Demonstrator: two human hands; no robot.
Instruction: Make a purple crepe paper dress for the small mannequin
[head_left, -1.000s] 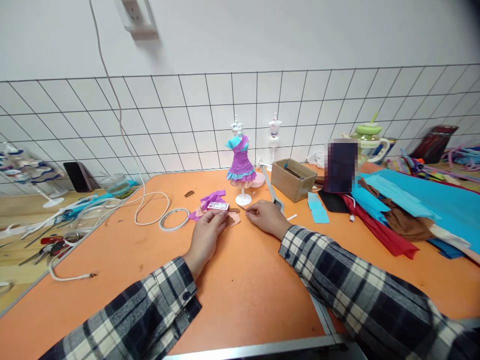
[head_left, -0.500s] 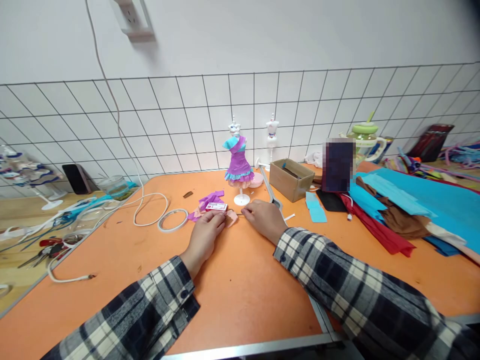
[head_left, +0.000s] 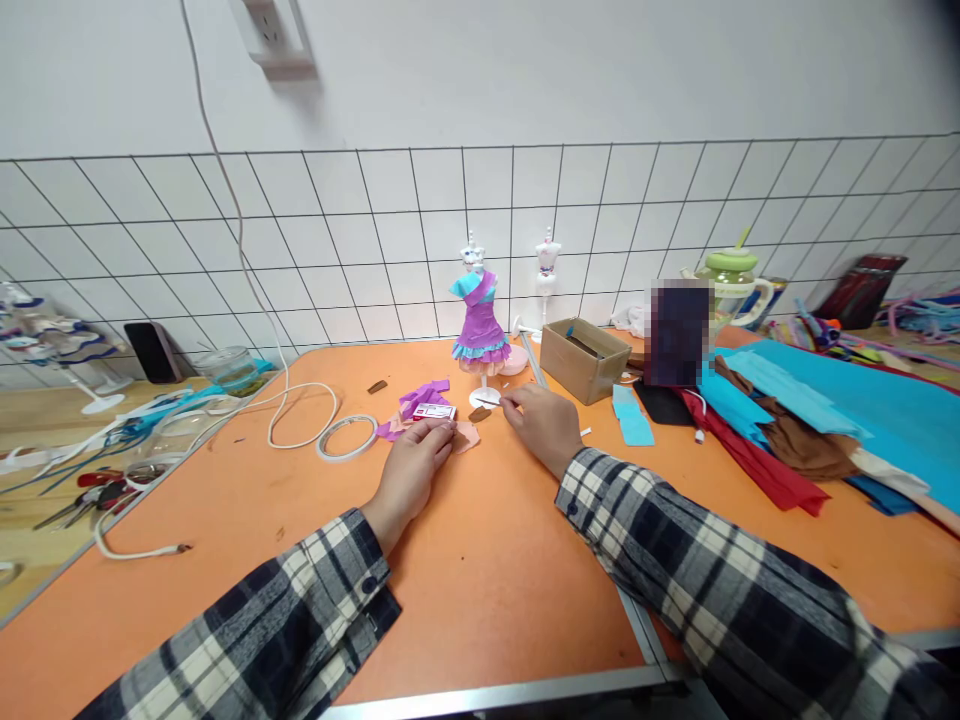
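My left hand (head_left: 416, 462) is closed, its fingertips at the lower edge of a small red-and-white box (head_left: 433, 411) that it appears to hold; its thumb side partly hides the box. Purple paper scraps (head_left: 425, 397) and a peach scrap (head_left: 466, 437) lie around it. My right hand (head_left: 544, 425) pinches a thin dark stick (head_left: 489, 402), which points left in front of the white stand base (head_left: 480, 397). On that stand is a small dress form in a purple and blue ruffled dress (head_left: 480, 325). A brown scrap (head_left: 478, 414) lies between the hands.
To the left is a roll of white tape (head_left: 322, 445) beside a white cable (head_left: 330, 390). A cardboard box (head_left: 577, 368) and a bare white dress form (head_left: 547, 265) stand behind my right hand. Blue sheets (head_left: 832, 385), red cloth (head_left: 780, 478) and a lidded jug (head_left: 731, 285) occupy the right.
My right hand has moved away from my left, forward and slightly right, with the thin stick in its pinch. A brown scrap now shows between the hands. My left hand has hardly moved.
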